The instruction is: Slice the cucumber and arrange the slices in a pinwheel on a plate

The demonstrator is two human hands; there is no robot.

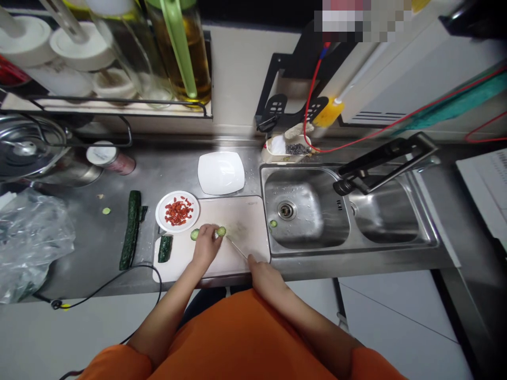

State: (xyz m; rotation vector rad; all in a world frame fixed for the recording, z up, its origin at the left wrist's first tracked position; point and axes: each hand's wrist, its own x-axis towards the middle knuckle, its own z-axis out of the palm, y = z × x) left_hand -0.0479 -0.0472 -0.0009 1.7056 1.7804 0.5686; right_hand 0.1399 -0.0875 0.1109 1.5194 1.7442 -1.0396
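On the pale cutting board (241, 253) my left hand (206, 245) lies curled over a short cucumber piece (221, 231), holding it down; a cut end (194, 235) shows at the hand's left. My right hand (263, 272) is closed round the handle of a knife (236, 247) whose thin blade reaches toward the cucumber. Another cucumber chunk (165, 248) rests on the board's left end. A whole cucumber (131, 229) lies on the steel counter further left.
A small round plate of red chilli pieces (178, 211) and an empty square white plate (221, 172) sit behind the board. The double sink (336, 208) with a black tap is to the right. A plastic bag (27, 243), pot lid and bottle rack stand left.
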